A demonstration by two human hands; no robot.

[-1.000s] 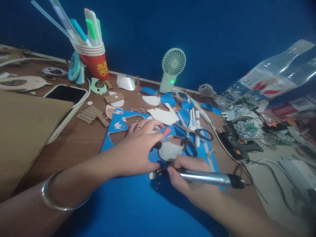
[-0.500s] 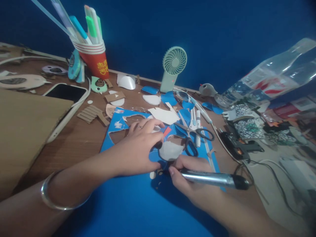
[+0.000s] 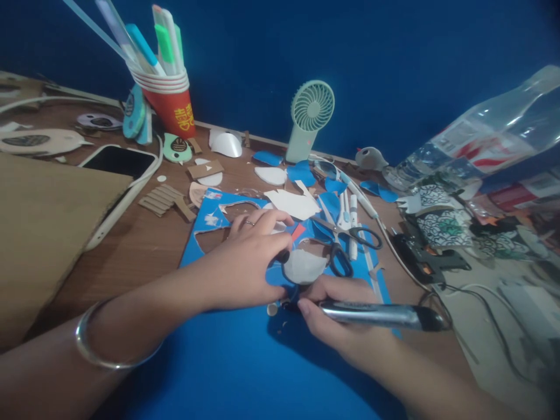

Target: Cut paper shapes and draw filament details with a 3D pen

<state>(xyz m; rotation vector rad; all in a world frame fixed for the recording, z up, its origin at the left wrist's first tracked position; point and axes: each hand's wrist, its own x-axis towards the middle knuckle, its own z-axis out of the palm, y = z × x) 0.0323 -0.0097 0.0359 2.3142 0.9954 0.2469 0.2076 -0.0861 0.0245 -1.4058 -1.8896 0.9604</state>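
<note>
Now fan light point(image 3: 308, 142) red (earlier green); right hand point(image 3: 339, 338) pinching pen point(image 3: 376, 315); left hand point(image 3: 251, 256) spread on board point(image 3: 202, 219)

Marker point(image 3: 378, 314): glossy silver barrel, metallic in look. Blue board point(image 3: 192, 253): smooth face, rough cut edges. Scissors point(image 3: 336, 230): bare metal blades, black plastic handles. Bracelet point(image 3: 79, 336): polished metal. Desk point(image 3: 149, 256): brown wood grain, low sheen. Cardboard sheet point(image 3: 48, 233), desk's left edge: matt, brown. Along the far edge: paper cup point(image 3: 170, 108), smooth; fan point(image 3: 312, 111), matt plastic; bottle point(image 3: 476, 140), clear glossy plastic.
</note>
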